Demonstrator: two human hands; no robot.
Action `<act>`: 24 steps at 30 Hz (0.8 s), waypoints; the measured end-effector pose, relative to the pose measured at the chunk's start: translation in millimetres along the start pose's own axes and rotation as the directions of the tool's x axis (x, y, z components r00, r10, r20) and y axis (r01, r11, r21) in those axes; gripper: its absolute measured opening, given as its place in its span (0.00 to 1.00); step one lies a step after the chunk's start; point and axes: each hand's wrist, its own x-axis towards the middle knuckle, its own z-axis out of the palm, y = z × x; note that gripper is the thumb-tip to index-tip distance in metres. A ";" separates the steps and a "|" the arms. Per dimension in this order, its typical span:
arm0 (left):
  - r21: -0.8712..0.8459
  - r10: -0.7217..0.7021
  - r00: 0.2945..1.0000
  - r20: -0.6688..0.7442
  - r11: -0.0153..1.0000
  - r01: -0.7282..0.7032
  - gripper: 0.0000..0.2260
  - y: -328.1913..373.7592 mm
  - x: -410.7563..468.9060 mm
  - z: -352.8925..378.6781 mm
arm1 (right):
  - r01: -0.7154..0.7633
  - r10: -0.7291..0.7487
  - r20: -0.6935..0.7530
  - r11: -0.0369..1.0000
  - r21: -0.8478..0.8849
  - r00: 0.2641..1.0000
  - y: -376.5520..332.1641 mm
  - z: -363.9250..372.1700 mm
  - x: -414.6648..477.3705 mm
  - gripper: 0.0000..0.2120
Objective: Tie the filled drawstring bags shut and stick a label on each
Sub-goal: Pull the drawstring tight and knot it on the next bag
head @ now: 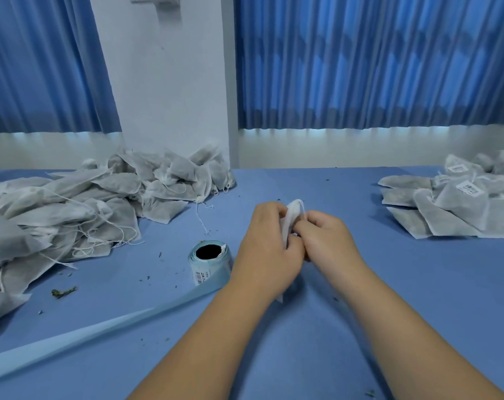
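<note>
Blue table [403,284] | left hand [266,255], right hand [328,241] both grip white bag [291,217] | label roll [213,264]: print unreadable

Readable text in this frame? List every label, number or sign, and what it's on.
label roll: barcode and a few characters on the outer label, too small and blurred to read.
pile of labelled bags at right: white barcode labels, print too blurred to read.
held bag: no print shows.
Nothing legible anywhere else.
</note>
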 end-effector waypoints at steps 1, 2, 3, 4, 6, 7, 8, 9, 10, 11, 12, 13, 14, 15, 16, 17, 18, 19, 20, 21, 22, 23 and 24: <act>-0.022 -0.005 1.000 0.017 1.000 0.005 0.13 0.0 0.5 0.1 | 0.034 -0.034 0.074 0.999 -0.003 0.997 -2.5 -8.0 -0.6 0.12; -0.035 0.001 1.000 0.029 0.999 0.000 0.14 0.0 0.5 0.1 | 0.062 -0.060 0.149 0.998 -0.008 0.987 -4.9 -17.2 -1.6 0.13; -0.038 0.013 0.999 0.038 0.999 -0.012 0.17 0.1 0.7 0.5 | 0.080 -0.077 0.201 0.997 -0.008 0.977 -6.0 -27.3 -2.7 0.11; -0.023 0.028 0.999 0.044 0.999 -0.027 0.21 0.5 0.7 0.2 | 0.079 -0.080 0.220 0.997 0.013 0.972 -5.5 -37.0 -4.5 0.09; 0.091 0.087 0.995 0.049 0.992 -0.091 0.28 0.7 1.0 -0.8 | 0.029 -0.057 0.201 0.990 0.138 0.978 -1.4 -53.8 -8.4 0.07; 0.197 0.132 0.989 0.060 0.970 -0.141 0.30 1.4 1.3 -1.0 | -0.003 -0.042 0.194 0.974 0.228 0.980 1.3 -60.8 -9.8 0.07; 0.311 0.177 0.980 0.089 0.930 -0.196 0.31 2.4 1.3 -1.2 | -0.027 -0.035 0.201 0.953 0.300 0.979 2.8 -66.6 -11.0 0.07; 0.408 0.212 0.968 0.137 0.878 -0.250 0.29 3.4 1.5 -1.1 | -0.040 -0.039 0.221 0.939 0.341 0.974 2.9 -70.5 -11.7 0.07; 0.460 0.230 0.953 0.195 0.837 -0.296 0.26 5.2 1.1 -0.5 | -0.045 -0.050 0.250 0.933 0.358 0.967 1.8 -73.0 -12.7 0.08; 0.469 0.242 0.935 0.259 0.815 -0.341 0.21 7.2 0.3 0.4 | -0.045 -0.063 0.279 0.930 0.365 0.958 0.0 -74.3 -13.6 0.08; 0.445 0.254 0.913 0.319 0.810 -0.381 0.17 9.1 -1.1 1.8 | -0.040 -0.078 0.305 0.931 0.363 0.949 -2.3 -74.8 -14.3 0.08; 0.399 0.261 0.889 0.377 0.820 -0.410 0.12 10.7 -3.3 3.7 | -0.035 -0.087 0.325 0.936 0.351 0.942 -4.0 -74.8 -15.3 0.07; 0.337 0.253 0.871 0.420 0.848 -0.409 0.08 12.7 -6.6 5.6 | -0.032 -0.088 0.341 0.943 0.332 0.936 -5.3 -74.7 -16.4 0.07; 0.268 0.235 0.865 0.444 0.886 -0.378 0.04 14.7 -9.9 7.6 | -0.032 -0.085 0.352 0.949 0.315 0.932 -6.3 -74.7 -17.7 0.07; 0.200 0.202 0.869 0.451 0.926 -0.319 0.03 16.3 -12.8 9.1 | -0.032 -0.084 0.359 0.951 0.306 0.929 -6.8 -75.4 -18.9 0.07; 0.127 0.166 0.881 0.443 0.961 -0.245 0.03 17.5 -14.8 10.2 | -0.030 -0.088 0.362 0.951 0.308 0.928 -7.2 -76.5 -19.9 0.06; 0.052 0.127 0.894 0.430 0.985 -0.164 0.03 19.0 -16.4 10.7 | -0.023 -0.096 0.359 0.949 0.314 0.928 -7.9 -77.9 -20.4 0.06; -0.029 0.092 0.905 0.415 0.996 -0.087 0.02 20.6 -17.2 11.0 | -0.011 -0.106 0.351 0.949 0.315 0.930 -8.9 -79.5 -20.9 0.06; -0.113 0.058 0.916 0.397 0.994 -0.014 0.03 22.5 -17.7 11.4 | 0.004 -0.114 0.343 0.952 0.306 0.933 -10.0 -80.9 -21.6 0.06; -0.193 0.026 0.928 0.373 0.980 0.050 0.04 24.4 -17.8 12.0 | 0.022 -0.121 0.333 0.958 0.286 0.935 -11.1 -81.7 -22.3 0.06; -0.255 0.003 0.941 0.339 0.963 0.089 0.05 26.5 -18.1 13.1 | 0.043 -0.128 0.323 0.965 0.258 0.938 -12.0 -82.1 -23.1 0.06; -0.293 -0.006 0.956 0.292 0.951 0.096 0.05 29.4 -18.7 14.1 | 0.063 -0.136 0.312 0.970 0.234 0.940 -12.9 -82.3 -24.0 0.06; -0.320 -0.006 0.970 0.243 0.943 0.086 0.05 32.3 -19.4 15.0 | 0.081 -0.147 0.298 0.972 0.222 0.943 -13.9 -82.3 -25.0 0.07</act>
